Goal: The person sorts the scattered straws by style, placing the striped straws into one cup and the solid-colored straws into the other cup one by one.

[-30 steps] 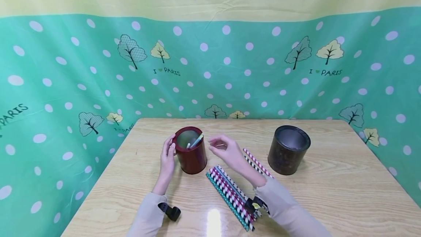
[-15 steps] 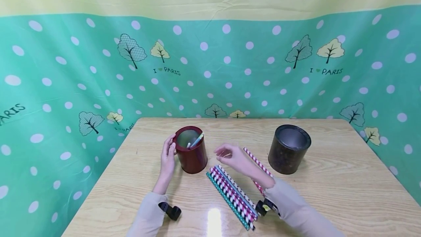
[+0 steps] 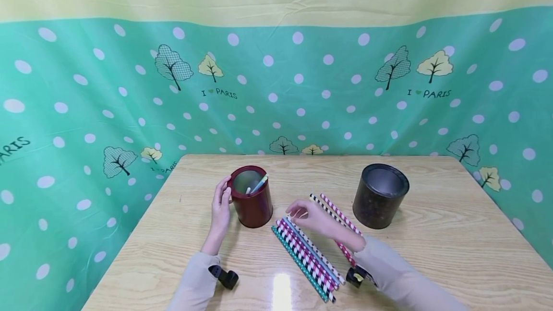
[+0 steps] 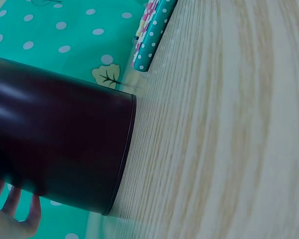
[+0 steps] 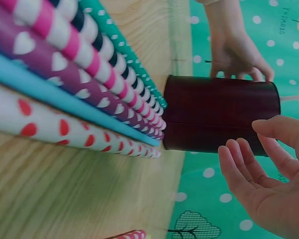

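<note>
In the head view, we see two cans on the counter (image 3: 151, 258), both upright: a red can (image 3: 255, 212) to the left and a black can (image 3: 378, 205) to the right. Between them lies a bundle (image 3: 302, 253) of straws, its long axis slanting from the red can's base toward us and rightward. The loose straws (image 3: 341, 215), at least three, lie nearly parallel to it. At least two inner straws (image 3: 258, 185) lean rightward inside the red can. Our left hand (image 3: 222, 208) touches that can's side, fingers loosely bent. Our right hand (image 3: 313, 217) hovers over the bundle's far end, fingers curved and apart, holding nothing.

In the left wrist view, we see our left fingertips against the red can; the bundle's ends show beyond.

In the right wrist view, we count six straws in the bundle, far ends toward the red can. Our right thumb and fingers are parted, with nothing between.
</note>
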### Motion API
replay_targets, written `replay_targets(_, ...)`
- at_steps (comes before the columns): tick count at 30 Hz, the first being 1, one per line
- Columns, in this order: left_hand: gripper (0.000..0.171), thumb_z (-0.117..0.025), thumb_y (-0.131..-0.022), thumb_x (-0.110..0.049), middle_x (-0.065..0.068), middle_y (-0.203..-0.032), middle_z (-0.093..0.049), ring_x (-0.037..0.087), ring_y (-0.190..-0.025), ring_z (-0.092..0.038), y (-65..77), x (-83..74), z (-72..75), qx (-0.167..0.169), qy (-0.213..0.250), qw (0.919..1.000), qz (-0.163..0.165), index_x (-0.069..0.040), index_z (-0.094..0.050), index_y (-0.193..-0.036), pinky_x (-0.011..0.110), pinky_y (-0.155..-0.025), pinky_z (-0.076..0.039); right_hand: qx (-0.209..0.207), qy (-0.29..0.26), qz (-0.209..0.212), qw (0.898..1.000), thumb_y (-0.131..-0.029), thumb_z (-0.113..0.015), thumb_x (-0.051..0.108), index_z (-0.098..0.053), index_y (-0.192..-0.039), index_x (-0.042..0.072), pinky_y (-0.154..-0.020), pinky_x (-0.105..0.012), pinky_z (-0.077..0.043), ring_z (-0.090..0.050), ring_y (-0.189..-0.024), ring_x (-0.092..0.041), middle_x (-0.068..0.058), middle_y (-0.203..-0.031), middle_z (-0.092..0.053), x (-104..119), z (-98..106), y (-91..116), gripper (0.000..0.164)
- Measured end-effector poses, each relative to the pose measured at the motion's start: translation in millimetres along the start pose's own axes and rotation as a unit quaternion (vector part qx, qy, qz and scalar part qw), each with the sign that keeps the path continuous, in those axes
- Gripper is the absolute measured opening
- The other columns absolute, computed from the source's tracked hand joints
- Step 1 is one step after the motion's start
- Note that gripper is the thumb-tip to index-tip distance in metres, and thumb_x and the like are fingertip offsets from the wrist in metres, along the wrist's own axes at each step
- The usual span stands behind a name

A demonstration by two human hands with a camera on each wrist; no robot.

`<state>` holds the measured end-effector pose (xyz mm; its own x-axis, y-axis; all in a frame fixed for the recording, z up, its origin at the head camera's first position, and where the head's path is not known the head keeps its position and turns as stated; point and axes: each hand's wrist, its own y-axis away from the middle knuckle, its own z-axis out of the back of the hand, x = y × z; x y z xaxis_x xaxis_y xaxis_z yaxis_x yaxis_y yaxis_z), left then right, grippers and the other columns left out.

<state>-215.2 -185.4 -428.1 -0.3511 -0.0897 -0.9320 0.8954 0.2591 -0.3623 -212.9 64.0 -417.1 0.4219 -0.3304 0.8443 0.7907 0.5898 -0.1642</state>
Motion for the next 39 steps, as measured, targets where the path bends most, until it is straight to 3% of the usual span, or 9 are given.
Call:
replay_targets(6, 0.033, -0.036, -0.094, -0.007, -0.007, -0.107, -0.048, 0.0, -0.094, -0.046, 0.0, 0.9, -0.1, 0.0, -0.006, 1.0, -0.003, 0.004, -0.04, -0.125, 0.023, -0.071, -0.039, 0.023, 0.016, -0.015, 1.0, -0.079, -0.056, -0.004, -0.059, -0.098, -0.004, -0.069, -0.023, -0.047, -0.056, -0.081, -0.022, -0.014, -0.091, -0.06, -4, -2, 5, 0.02)
replay_targets(16, 0.034, -0.038, -0.094, -0.012, -0.005, -0.11, -0.049, 0.004, -0.097, -0.047, -6.5, 23.8, 5.5, 0.005, 0.007, 0.9999, -0.008, -0.003, -0.043, -0.126, 0.023, -0.071, -0.039, 0.044, 0.03, -0.02, 0.998, -0.078, -0.055, -0.005, -0.059, -0.099, -0.005, -0.065, -0.021, -0.045, -0.056, -0.079, -0.019, -0.015, -0.091, -0.06, -13, -2, 12, 0.021)
replay_targets(25, 0.034, -0.039, -0.094, -0.016, -0.006, -0.109, -0.05, 0.004, -0.097, -0.047, -7.2, 24.9, 5.2, -0.001, 0.006, 0.9999, -0.015, -0.003, -0.044, -0.125, 0.024, -0.071, -0.039, 0.053, 0.025, -0.013, 0.998, -0.073, -0.054, -0.01, -0.058, -0.098, -0.008, -0.064, -0.021, -0.046, -0.056, -0.076, -0.02, -0.015, -0.085, -0.06, -19, -4, 17, 0.026)
replay_targets(32, 0.034, -0.039, -0.094, -0.016, -0.005, -0.108, -0.05, 0.004, -0.097, -0.047, -7.7, 25.5, 4.9, 0.004, 0.007, 0.9997, -0.023, -0.002, -0.044, -0.125, 0.024, -0.071, -0.04, 0.066, 0.051, -0.033, 0.996, -0.077, -0.057, -0.004, -0.058, -0.099, -0.005, -0.063, -0.021, -0.046, -0.056, -0.076, -0.018, -0.01, -0.086, -0.06, -22, -5, 21, 0.022)
replay_targets(39, 0.034, -0.039, -0.094, -0.015, -0.006, -0.108, -0.051, 0.004, -0.097, -0.047, -6.2, 24.8, 4.3, 0.002, 0.007, 0.9996, -0.026, -0.003, -0.044, -0.125, 0.021, -0.07, -0.041, 0.072, 0.069, -0.028, 0.995, -0.075, -0.058, -0.006, -0.059, -0.099, -0.004, -0.062, -0.021, -0.045, -0.056, -0.074, -0.015, -0.01, -0.084, -0.06, -27, -7, 24, 0.024)
